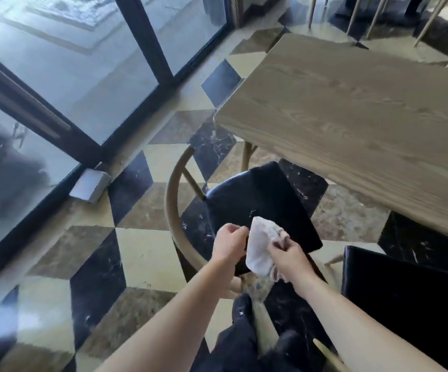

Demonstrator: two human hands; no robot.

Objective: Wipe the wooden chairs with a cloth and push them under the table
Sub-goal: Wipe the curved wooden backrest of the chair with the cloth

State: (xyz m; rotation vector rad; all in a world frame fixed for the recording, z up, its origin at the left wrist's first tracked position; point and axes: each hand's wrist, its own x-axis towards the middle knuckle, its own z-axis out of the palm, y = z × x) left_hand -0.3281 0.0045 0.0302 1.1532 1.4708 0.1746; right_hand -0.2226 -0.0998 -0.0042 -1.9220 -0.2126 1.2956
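Note:
A wooden chair [171,194] with a curved back rail and a black seat cushion stands pulled out from the light wooden table [365,108]. I hold a crumpled white cloth [261,245] above the seat's near edge. My right hand [288,257] grips the cloth's right side. Curled fingers of my left hand [229,241] pinch its left edge. A second chair with a black seat [405,296] stands at the lower right, by the table's near end.
Glass doors with dark frames [142,36] run along the left. A small grey block [89,185] sits on the checkered marble floor by the door frame. Legs of more chairs [357,14] show beyond the table. My dark trousers and shoes are at the bottom.

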